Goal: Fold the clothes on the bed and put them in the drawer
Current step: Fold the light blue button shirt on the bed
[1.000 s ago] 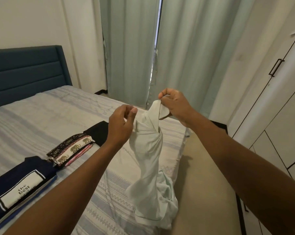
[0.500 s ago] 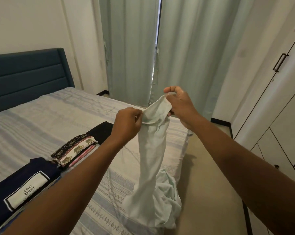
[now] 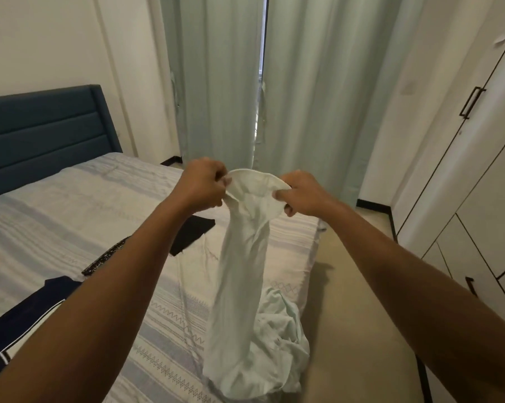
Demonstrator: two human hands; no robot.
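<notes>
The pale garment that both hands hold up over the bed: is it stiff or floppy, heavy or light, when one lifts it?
Probably very floppy: the pale garment hangs limp from the left hand and right hand, and its lower end lies crumpled on the bed. Likely light, since the hands merely pinch its rim.

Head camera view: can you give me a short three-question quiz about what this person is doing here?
1. True or false: the left hand and the right hand both grip the pale garment at its top edge.
2. The garment's lower end: A hangs free; B rests bunched on the bed; C is tucked underarm.
3. What colour is the folded cloth beyond the left forearm?
Key: 1 true; 2 B; 3 black.
</notes>
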